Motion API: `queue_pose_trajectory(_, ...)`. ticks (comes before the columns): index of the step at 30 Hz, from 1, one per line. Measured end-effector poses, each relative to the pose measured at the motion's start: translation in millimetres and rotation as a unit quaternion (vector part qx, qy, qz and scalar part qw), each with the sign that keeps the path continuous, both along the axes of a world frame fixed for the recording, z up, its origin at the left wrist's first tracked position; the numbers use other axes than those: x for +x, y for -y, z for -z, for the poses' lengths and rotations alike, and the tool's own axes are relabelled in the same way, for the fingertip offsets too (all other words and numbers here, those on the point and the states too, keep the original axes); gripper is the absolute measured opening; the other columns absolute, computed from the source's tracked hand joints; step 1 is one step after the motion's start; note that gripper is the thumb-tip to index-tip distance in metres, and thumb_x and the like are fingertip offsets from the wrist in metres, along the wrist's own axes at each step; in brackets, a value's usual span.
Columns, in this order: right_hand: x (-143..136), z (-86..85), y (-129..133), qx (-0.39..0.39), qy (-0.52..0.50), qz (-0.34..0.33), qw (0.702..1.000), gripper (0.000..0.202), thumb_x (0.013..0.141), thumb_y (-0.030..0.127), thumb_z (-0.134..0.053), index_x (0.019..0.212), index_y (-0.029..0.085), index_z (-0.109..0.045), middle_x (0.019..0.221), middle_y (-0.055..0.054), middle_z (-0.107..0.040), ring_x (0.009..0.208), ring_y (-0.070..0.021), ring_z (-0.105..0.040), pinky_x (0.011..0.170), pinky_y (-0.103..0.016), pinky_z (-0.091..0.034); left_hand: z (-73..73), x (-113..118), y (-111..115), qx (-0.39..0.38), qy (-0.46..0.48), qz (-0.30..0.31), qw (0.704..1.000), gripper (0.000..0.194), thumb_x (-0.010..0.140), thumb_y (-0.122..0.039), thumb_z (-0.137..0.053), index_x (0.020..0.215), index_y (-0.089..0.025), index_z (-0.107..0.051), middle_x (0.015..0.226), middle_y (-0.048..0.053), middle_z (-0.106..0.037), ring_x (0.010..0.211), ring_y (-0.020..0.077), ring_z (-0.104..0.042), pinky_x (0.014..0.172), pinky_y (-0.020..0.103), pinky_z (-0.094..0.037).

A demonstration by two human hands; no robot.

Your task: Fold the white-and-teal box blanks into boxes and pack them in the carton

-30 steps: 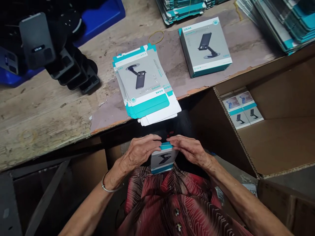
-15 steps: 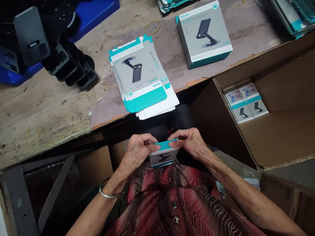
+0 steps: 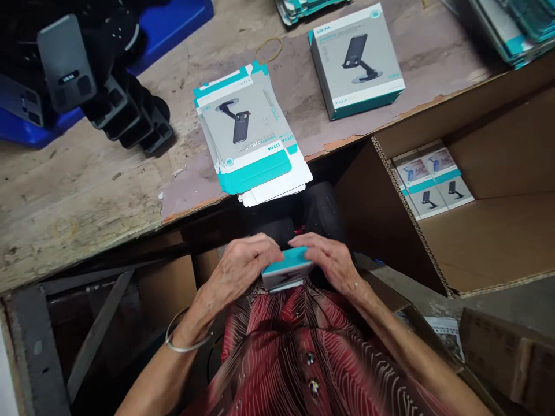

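A small grey and teal product box (image 3: 287,270) rests against my lap, below the table edge. My left hand (image 3: 240,268) grips its left side and my right hand (image 3: 332,263) grips its right side, fingers pressing along the teal top edge. The box's lower part is hidden behind my red patterned shirt. A stack of flat, unfolded box sleeves (image 3: 251,141) lies on the wooden table (image 3: 87,190) just beyond my hands. A finished box (image 3: 356,60) lies further back to the right.
Black phone stands (image 3: 104,98) are piled at the table's far left by a blue tray (image 3: 173,23). A large open carton (image 3: 485,242) to my right holds several packed boxes (image 3: 433,182). A rubber band (image 3: 269,49) lies on the table. More flat sleeves (image 3: 511,29) are stacked at the back right.
Both hands have pressed down on the box's teal top flap and the box has tilted, so less of its printed face shows. The view shifted slightly.
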State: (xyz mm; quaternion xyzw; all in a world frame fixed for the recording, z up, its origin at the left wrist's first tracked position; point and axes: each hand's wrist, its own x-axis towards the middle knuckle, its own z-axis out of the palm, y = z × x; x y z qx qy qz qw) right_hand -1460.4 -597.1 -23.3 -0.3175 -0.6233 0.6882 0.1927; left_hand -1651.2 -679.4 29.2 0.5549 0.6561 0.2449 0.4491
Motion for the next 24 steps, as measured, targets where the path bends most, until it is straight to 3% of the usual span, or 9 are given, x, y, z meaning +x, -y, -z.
queue_pose_trajectory(3, 10.1, -5.3, 6.9, 0.169, -0.071, -0.11, 0.977, 0.058, 0.083, 0.061, -0.055, 0.116, 0.014, -0.06, 0.118, -0.015, -0.064, 0.108, -0.0236, -0.06, 0.096, -0.041, -0.047, -10.7, 4.5, 19.1, 0.023, -0.063, 0.058, 0.996, 0.041, 0.08, -0.044, -0.065, 0.115, -0.022, -0.065, 0.1, 0.005, -0.07, 0.088, 0.02, -0.064, 0.08, 0.032, -0.05)
queue_pose_trajectory(5, 11.4, -5.1, 11.0, 0.241, -0.068, -0.131, 0.959, 0.055, 0.082, 0.056, -0.059, 0.116, 0.013, -0.056, 0.109, -0.014, -0.065, 0.099, -0.0218, -0.062, 0.09, -0.039, -0.049, -8.6, 11.4, 31.2, 0.026, -0.106, 0.074, 0.991, 0.054, 0.078, -0.048, -0.067, 0.124, -0.021, -0.058, 0.1, 0.007, -0.07, 0.086, 0.0214, -0.065, 0.077, 0.033, -0.051)
queue_pose_trajectory(10, -0.2, -1.3, 17.1, 0.321, -0.063, -0.104, 0.939, 0.028, 0.092, 0.042, -0.053, 0.093, 0.014, -0.06, 0.074, -0.006, -0.064, 0.066, -0.0152, -0.059, 0.064, -0.029, -0.049, 4.8, 21.5, 42.6, 0.081, -0.141, 0.056, 0.985, 0.022, 0.09, -0.033, -0.051, 0.088, -0.017, -0.066, 0.07, 0.002, -0.066, 0.06, 0.013, -0.059, 0.056, 0.024, -0.044)
queue_pose_trajectory(13, -3.5, -16.3, 15.6, 0.351, -0.038, -0.098, 0.93, 0.038, 0.094, 0.047, -0.047, 0.111, 0.017, -0.061, 0.097, -0.01, -0.068, 0.089, -0.0202, -0.063, 0.081, -0.035, -0.051, -6.9, 13.1, 41.4, 0.074, -0.104, -0.036, 0.991, 0.016, 0.078, -0.034, -0.068, 0.08, -0.018, -0.069, 0.063, -0.002, -0.065, 0.052, 0.0101, -0.055, 0.052, 0.021, -0.042)
queue_pose_trajectory(15, 1.0, -33.9, 17.3, 0.344, 0.007, 0.009, 0.939, 0.044, 0.094, 0.05, -0.043, 0.127, 0.022, -0.054, 0.118, -0.011, -0.062, 0.108, -0.0238, -0.058, 0.094, -0.043, -0.047, -19.6, 3.7, 42.9, 0.056, -0.048, -0.203, 0.976, 0.023, 0.067, -0.035, -0.078, 0.082, -0.019, -0.071, 0.062, -0.004, -0.066, 0.051, 0.0096, -0.055, 0.051, 0.02, -0.044)
queue_pose_trajectory(17, 9.4, -50.9, 24.1, 0.322, 0.047, 0.208, 0.922, 0.043, 0.096, 0.044, -0.042, 0.134, 0.025, -0.047, 0.12, -0.01, -0.059, 0.107, -0.0232, -0.058, 0.092, -0.044, -0.048, -26.8, -3.7, 46.7, 0.095, 0.061, -0.409, 0.906, 0.031, 0.061, -0.036, -0.082, 0.084, -0.018, -0.071, 0.067, -0.003, -0.069, 0.056, 0.0114, -0.06, 0.055, 0.02, -0.049)
queue_pose_trajectory(19, 16.5, -61.8, 34.0, 0.334, 0.087, 0.325, 0.88, 0.036, 0.095, 0.033, -0.048, 0.13, 0.024, -0.049, 0.11, -0.009, -0.061, 0.091, -0.0197, -0.061, 0.081, -0.037, -0.051, -23.5, -5.2, 50.0, 0.143, 0.204, -0.539, 0.804, 0.035, 0.058, -0.037, -0.083, 0.083, -0.016, -0.07, 0.074, 0.001, -0.072, 0.063, 0.0139, -0.065, 0.061, 0.023, -0.055)
queue_pose_trajectory(21, 17.3, -65.4, 41.5, 0.408, 0.132, 0.294, 0.854, 0.031, 0.09, 0.026, -0.056, 0.121, 0.021, -0.055, 0.096, -0.007, -0.064, 0.077, -0.0175, -0.059, 0.071, -0.032, -0.051, -11.5, 1.3, 49.9, 0.142, 0.326, -0.585, 0.729, 0.038, 0.054, -0.036, -0.086, 0.082, -0.014, -0.07, 0.079, 0.005, -0.074, 0.068, 0.0155, -0.068, 0.063, 0.023, -0.057)
queue_pose_trajectory(24, 7.9, -61.8, 39.1, 0.523, 0.194, 0.218, 0.801, 0.024, 0.089, 0.027, -0.058, 0.109, 0.015, -0.058, 0.085, -0.009, -0.063, 0.076, -0.0204, -0.057, 0.068, -0.034, -0.05, 9.5, 23.6, 44.3, 0.11, 0.43, -0.594, 0.671, 0.045, 0.051, -0.035, -0.088, 0.088, -0.015, -0.071, 0.085, 0.007, -0.075, 0.074, 0.0168, -0.069, 0.066, 0.023, -0.058)
